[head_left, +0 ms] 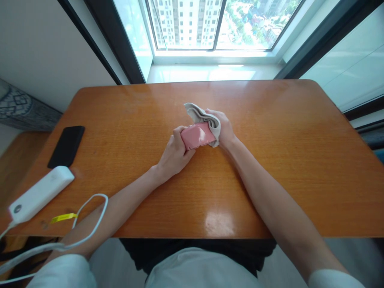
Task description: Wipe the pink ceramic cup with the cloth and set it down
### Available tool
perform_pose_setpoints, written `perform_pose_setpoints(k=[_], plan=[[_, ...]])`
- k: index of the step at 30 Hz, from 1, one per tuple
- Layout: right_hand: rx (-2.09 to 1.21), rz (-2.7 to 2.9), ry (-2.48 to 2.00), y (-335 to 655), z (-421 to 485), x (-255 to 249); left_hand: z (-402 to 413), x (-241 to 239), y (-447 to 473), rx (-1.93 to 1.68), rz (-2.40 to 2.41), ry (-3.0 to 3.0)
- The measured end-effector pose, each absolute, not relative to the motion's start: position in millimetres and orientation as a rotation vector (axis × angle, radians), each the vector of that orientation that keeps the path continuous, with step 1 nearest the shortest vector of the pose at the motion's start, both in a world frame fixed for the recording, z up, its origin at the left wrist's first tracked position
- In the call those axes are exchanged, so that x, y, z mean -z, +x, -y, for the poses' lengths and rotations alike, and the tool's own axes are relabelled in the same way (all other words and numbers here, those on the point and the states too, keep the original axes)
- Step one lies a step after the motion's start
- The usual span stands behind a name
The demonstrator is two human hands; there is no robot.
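Note:
A small, glossy pink object [196,136], flat with rounded corners, is held up over the middle of the table; its exact kind I cannot tell. My left hand [176,154] grips its left end, thumb below and fingers above. Around its right end wraps a folded light grey cloth [213,124], pressed there by my right hand [223,128]. One loose flap of the cloth sticks up to the upper left. The cloth hides the right end of the pink object and some of my right fingers.
On the brown wooden table [300,168], a black phone [66,147] lies at the left. Nearer is a white power strip [42,195]. A white cable [99,222] with a yellow tag [63,218] loops over my left forearm. A window [216,28] lies beyond the far edge.

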State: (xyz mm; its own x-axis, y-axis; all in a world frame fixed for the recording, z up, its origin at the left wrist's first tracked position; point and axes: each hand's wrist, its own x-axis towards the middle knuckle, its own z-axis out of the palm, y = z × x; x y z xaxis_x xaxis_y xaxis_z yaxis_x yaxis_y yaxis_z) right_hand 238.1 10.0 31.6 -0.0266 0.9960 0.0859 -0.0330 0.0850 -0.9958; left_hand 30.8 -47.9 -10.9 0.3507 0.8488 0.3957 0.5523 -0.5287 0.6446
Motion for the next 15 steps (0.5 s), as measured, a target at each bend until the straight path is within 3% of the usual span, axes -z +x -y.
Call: perform_pose_setpoints(k=[3,7,11,15], plan=[[-1.126,1.470,-1.213,239.5,-2.4,-64.1,48.4,14.3,32.8,-0.928,-1.281,2.330],[-0.693,1.895,-1.472,233.1,11.3,-97.4,50.5,16.1,38.1,-0.822,-1.306,2.527],[-0.225,2.139,-1.669,216.8,27.6,-107.6,52.1,11.8,41.5,-0.739,-1.382,2.523],[-0.097,2.213,-1.724,206.9,33.7,-107.0,49.9,4.4,38.5,-0.802,-1.382,2.394]])
